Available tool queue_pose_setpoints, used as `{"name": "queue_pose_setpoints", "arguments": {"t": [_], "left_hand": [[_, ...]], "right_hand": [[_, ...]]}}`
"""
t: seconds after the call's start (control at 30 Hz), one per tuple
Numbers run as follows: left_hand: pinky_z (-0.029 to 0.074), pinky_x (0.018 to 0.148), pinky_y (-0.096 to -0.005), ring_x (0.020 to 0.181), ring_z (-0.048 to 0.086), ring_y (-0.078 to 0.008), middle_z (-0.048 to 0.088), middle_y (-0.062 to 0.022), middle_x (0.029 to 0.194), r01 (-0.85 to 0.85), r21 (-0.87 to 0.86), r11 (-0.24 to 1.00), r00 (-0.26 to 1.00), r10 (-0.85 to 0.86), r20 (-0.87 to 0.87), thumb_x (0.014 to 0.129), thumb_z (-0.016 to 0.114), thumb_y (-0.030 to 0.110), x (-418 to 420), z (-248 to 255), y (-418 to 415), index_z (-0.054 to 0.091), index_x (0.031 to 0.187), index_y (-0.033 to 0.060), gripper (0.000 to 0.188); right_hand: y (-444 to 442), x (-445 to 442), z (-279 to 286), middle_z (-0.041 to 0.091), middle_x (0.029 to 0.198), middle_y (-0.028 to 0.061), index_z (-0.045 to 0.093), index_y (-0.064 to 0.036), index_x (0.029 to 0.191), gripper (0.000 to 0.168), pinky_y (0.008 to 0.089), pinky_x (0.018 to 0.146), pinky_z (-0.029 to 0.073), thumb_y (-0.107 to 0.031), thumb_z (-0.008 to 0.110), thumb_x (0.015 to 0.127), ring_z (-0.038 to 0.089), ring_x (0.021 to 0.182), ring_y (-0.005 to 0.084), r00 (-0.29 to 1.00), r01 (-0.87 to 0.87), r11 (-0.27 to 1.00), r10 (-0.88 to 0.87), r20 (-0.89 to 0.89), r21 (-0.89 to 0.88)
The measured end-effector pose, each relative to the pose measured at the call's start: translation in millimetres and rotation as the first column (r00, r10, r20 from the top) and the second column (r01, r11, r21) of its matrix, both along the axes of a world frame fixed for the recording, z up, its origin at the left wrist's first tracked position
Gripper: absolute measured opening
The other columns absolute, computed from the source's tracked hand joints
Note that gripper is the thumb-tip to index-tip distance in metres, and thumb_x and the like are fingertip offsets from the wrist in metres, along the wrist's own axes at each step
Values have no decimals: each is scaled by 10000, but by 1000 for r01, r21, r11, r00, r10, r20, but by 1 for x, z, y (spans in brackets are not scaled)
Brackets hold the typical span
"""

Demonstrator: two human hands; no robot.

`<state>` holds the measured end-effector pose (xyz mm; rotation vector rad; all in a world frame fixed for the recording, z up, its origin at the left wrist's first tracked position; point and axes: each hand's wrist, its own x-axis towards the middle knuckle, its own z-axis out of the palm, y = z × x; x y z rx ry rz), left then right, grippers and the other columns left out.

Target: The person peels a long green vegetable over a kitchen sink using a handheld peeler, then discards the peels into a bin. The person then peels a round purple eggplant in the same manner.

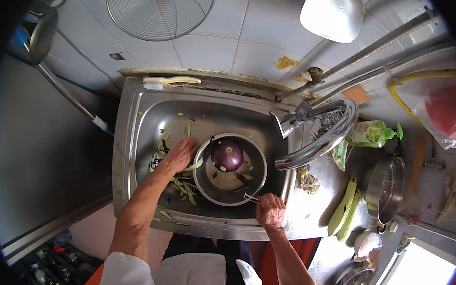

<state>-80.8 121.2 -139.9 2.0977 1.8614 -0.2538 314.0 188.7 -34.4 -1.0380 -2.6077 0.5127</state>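
My right hand (271, 211) is closed around the handle of a metal peeler (251, 197), whose head lies over the lower right rim of a steel bowl (265, 173). Inside the bowl rests a round purple eggplant (227, 155), with a few scraps around it. My left hand (181, 155) is in the sink just left of the bowl, among green peels (184, 187); its fingertips are partly hidden, and I cannot tell whether it holds anything. Dark peel strips (165, 146) lie to its left.
A steel sink (124, 154) surrounds the bowl. The curved faucet (316, 149) overhangs its right side. On the right counter are peeled long green vegetables (343, 208), a soap bottle (371, 133) and a steel strainer (387, 189). A brush (172, 80) lies on the back ledge.
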Motion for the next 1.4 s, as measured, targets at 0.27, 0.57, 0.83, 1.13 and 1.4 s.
{"name": "queue_pose_setpoints", "arguments": {"t": [0.27,0.57,0.83,1.13,1.4], "left_hand": [[545,844,-500,886,665,-416,686,-215,921,-25,-248,968,938,109,330,796,566,98,-4,61,-81,718,893,32,192],[449,906,-504,1138,544,-330,585,-157,1097,-699,292,652,674,738,-36,877,704,506,-6,41,-26,658,1082,34,517],[487,927,-612,1226,504,-402,503,-196,1267,-683,-211,699,695,711,104,833,721,320,68,10,-76,615,1190,58,455],[497,939,-520,997,653,-342,695,-159,846,-492,-128,861,800,505,323,745,710,113,44,62,-101,756,930,59,199],[537,746,-473,826,675,-356,692,-134,841,-798,-133,588,496,766,408,911,726,306,20,88,-94,730,889,63,244]], "right_hand": [[-1,-2,3,609,844,103,626,-63,849,71,454,716,489,-93,684,820,622,786,331,1000,16,999,-16,14,-29],[-2,-5,7,587,825,87,620,-70,829,98,432,707,484,-114,693,779,617,775,306,999,9,999,-10,46,30],[-2,-6,6,589,827,85,617,-80,827,98,435,706,486,-118,697,784,615,772,308,999,21,999,-22,39,35],[-3,0,1,606,854,111,631,-60,877,112,455,734,491,-89,687,784,621,803,343,999,19,1000,-18,31,-14],[1,-1,2,597,830,83,619,-86,821,97,440,710,489,-111,702,780,622,785,307,999,11,1000,-12,38,25]]}}
